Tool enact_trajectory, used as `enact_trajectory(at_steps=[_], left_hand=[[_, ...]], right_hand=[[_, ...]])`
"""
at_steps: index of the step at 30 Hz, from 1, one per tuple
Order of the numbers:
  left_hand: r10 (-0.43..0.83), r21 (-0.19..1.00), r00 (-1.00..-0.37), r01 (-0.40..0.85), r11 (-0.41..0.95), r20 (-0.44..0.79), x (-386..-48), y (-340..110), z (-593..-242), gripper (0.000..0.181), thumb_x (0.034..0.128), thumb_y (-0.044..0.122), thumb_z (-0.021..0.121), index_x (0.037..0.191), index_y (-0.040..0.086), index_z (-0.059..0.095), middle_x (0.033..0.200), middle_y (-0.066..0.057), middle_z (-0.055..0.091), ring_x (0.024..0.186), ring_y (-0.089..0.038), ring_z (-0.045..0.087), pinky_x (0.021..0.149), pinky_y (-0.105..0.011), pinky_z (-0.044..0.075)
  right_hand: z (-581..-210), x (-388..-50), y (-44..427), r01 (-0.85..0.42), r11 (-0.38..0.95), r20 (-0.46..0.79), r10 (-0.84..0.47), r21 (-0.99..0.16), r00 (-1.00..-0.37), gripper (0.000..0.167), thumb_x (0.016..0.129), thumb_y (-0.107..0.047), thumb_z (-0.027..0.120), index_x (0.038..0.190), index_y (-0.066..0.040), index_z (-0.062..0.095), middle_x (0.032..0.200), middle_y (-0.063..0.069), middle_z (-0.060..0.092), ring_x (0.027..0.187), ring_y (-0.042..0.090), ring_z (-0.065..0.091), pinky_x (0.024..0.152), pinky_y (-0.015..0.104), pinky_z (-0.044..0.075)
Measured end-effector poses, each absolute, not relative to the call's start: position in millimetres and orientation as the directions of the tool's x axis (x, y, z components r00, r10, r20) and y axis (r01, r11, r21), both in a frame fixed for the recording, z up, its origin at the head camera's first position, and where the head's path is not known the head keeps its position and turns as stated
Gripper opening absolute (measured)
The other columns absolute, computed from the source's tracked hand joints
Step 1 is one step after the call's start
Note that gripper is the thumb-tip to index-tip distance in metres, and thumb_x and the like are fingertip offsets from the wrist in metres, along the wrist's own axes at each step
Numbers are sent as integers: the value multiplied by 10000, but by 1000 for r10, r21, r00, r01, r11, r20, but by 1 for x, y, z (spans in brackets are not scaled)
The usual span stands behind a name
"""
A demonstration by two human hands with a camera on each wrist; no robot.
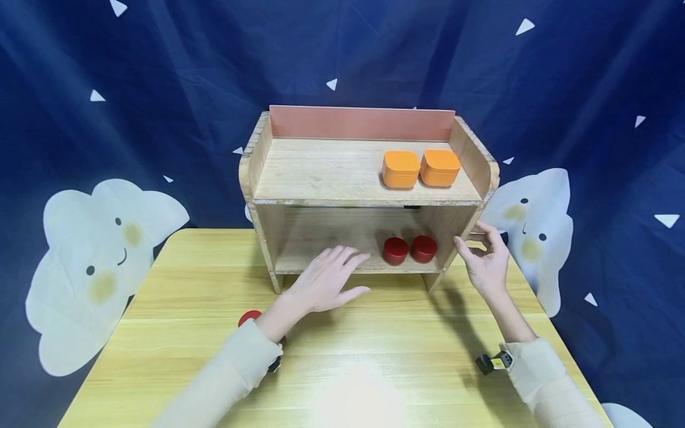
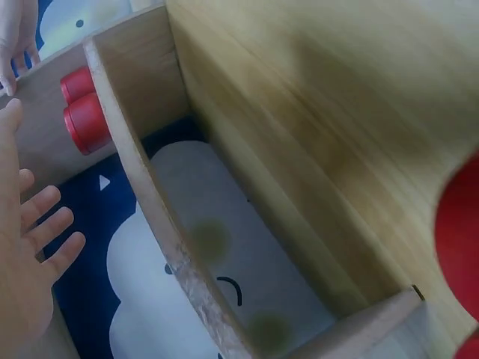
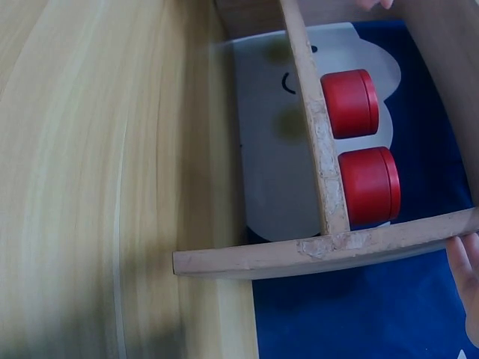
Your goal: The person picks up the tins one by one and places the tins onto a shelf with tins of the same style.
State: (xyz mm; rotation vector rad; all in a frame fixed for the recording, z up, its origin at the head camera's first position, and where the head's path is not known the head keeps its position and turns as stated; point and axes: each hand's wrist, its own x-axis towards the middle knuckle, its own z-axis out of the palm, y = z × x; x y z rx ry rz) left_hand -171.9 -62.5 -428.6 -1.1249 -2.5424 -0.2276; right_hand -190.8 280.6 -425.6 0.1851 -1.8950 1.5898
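A small wooden shelf unit (image 1: 342,201) stands on the table. My left hand (image 1: 334,279) hovers before its lower board, fingers straight and holding nothing; the left wrist view also shows this hand (image 2: 30,247) with spread fingers. Two round red containers (image 1: 395,251) sit side by side at the right of the lower board, apart from that hand. At the unit's right side panel (image 3: 269,258), my right hand (image 1: 488,258) touches the outer side with relaxed, bent fingers. Two orange rounded-square boxes (image 1: 401,170) rest on the right part of the top board.
More red round things (image 1: 250,317) lie on the table (image 1: 209,267) at the left, partly hidden by my left forearm. A dark blue curtain (image 1: 342,53) with white clouds and triangles hangs behind the table. A pink back strip (image 1: 364,123) edges the unit's top.
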Motion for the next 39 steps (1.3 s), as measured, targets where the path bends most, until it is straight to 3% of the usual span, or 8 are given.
enact_trajectory(at_steps=[28, 39], left_hand=[[736, -55, -543, 789, 612, 405, -128, -136, -459, 692, 903, 529, 772, 1431, 110, 612, 1294, -51, 682, 1189, -236, 652, 1002, -402, 545], [715, -20, -624, 749, 662, 315, -114, -162, -471, 762, 953, 614, 671, 1498, 95, 554, 1369, -46, 670, 1256, -234, 637, 1086, -427, 538]], right_hand=[[-426, -191, 281, -492, 269, 557, 287, -828, -779, 414, 865, 133, 735, 1268, 101, 647, 1015, -186, 692, 869, -47, 685, 676, 93, 565], [-426, -191, 281, -491, 261, 553, 289, -831, -782, 413, 868, 131, 735, 1270, 76, 661, 1018, -180, 698, 869, -41, 686, 681, 103, 572]])
